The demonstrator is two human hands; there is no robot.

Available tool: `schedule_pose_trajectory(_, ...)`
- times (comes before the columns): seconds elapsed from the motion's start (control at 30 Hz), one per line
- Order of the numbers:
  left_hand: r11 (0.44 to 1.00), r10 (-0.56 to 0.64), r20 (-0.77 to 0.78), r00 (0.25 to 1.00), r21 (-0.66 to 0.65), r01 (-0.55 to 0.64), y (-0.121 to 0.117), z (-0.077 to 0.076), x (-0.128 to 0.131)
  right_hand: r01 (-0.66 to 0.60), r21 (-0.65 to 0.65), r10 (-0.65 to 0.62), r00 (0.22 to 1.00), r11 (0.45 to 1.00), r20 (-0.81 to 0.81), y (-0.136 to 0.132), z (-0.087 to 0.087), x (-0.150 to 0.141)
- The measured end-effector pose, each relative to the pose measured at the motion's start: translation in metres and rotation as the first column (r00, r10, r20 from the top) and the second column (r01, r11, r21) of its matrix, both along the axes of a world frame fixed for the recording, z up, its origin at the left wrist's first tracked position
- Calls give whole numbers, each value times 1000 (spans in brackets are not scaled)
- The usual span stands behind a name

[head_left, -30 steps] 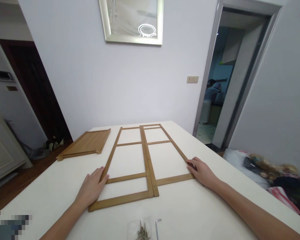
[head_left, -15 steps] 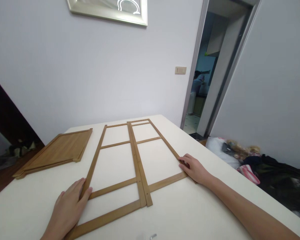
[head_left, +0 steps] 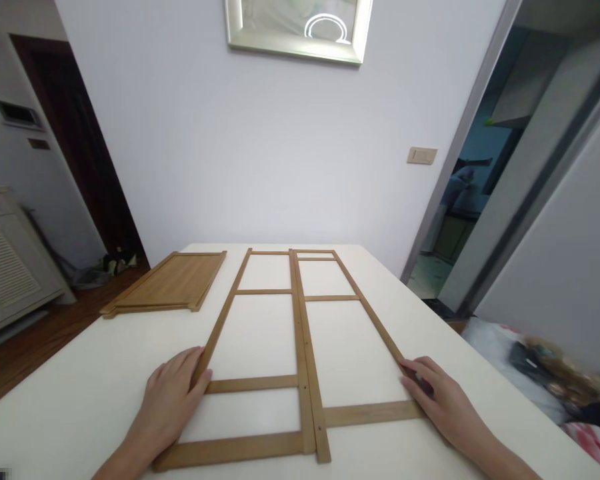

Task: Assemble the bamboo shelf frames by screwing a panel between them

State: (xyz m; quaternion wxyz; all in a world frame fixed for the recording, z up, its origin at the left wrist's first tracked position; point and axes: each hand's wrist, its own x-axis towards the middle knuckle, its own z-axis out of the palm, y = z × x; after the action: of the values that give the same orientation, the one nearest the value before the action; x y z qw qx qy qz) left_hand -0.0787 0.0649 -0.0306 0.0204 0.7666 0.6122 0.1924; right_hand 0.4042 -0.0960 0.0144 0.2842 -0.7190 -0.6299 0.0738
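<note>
Two ladder-like wooden frames lie flat, side by side, on a white table. The left wooden frame has several crossbars. My left hand grips its outer rail near the close end, thumb on the inner side. On the outer rail of the right wooden frame, my right hand is closed, with thumb and fingers around the rail. The inner rails run close together, and small dark holes show along them. The right frame's near end sticks out slightly closer to me than the left one's.
Slatless wooden panels lie stacked at the table's far left. A white wall with a framed picture and a switch stands behind. Through the doorway at right a person is partly visible. Bags and cloth lie beyond the table's right edge.
My view has turned left, so the table and frames appear further right. Both hands stay on the outer rails. The frames lie much as before on the table.
</note>
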Motion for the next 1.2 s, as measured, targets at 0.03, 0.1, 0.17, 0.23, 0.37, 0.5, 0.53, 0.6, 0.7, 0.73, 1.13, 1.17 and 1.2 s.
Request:
schedule_pose_trajectory(0.03, 1000, 2, -3, 1000, -6, -2, 0, 0, 0, 1, -4, -1, 1000, 1000, 2, 1, -1, 1)
schedule_pose_trajectory(0.1, 1000, 2, -10, 1000, -19, -3, 1, 1, -1, 1, -5, -1, 1000, 1000, 9, 1, 0, 0)
schedule_pose_trajectory(0.17, 999, -2, -14, 1000, -33, 1, 2, 1, -2, -2, -2, 2, 1000, 1000, 19, 2, 3, -1)
schedule_pose_trajectory(0.23, 999, -13, -9, 1000, -48, 13, 2, 1, -3, -6, 0, 6, 999, 1000, 33, 1, 5, -3)
schedule_pose_trajectory(0.37, 996, -47, 15, 999, -80, 48, -3, 1, -4, 0, 7, 0, 998, 1000, 63, 0, 8, -6)
schedule_pose_trajectory(0.5, 992, -67, 39, 997, -103, 71, -4, -2, -6, 5, 10, -5, 998, 1000, 62, -4, 12, -9)
schedule_pose_trajectory(0.53, 992, -66, 45, 997, -102, 71, -3, -3, -6, 2, 9, -2, 998, 1000, 58, -5, 13, -9)
schedule_pose_trajectory(0.6, 993, -64, 56, 996, -95, 69, 0, -7, -8, -5, 10, 4, 999, 1000, 49, -6, 15, -11)
schedule_pose_trajectory(0.7, 993, -70, 72, 995, -88, 77, 3, -9, -9, -12, 18, 11, 999, 1000, 35, -7, 16, -10)
schedule_pose_trajectory(0.73, 993, -72, 76, 994, -91, 79, 3, -9, -8, -14, 22, 13, 999, 1000, 34, -7, 15, -10)
schedule_pose_trajectory(1.13, 989, -65, 110, 992, -125, 79, 0, 7, -4, 5, 45, -9, 995, 999, 96, -5, 8, -9)
schedule_pose_trajectory(1.17, 989, -64, 114, 991, -127, 78, 0, 9, -4, 9, 44, -13, 995, 999, 97, -5, 9, -10)
schedule_pose_trajectory(1.2, 989, -64, 118, 991, -128, 79, 0, 10, -3, 10, 43, -14, 995, 999, 96, -6, 11, -12)
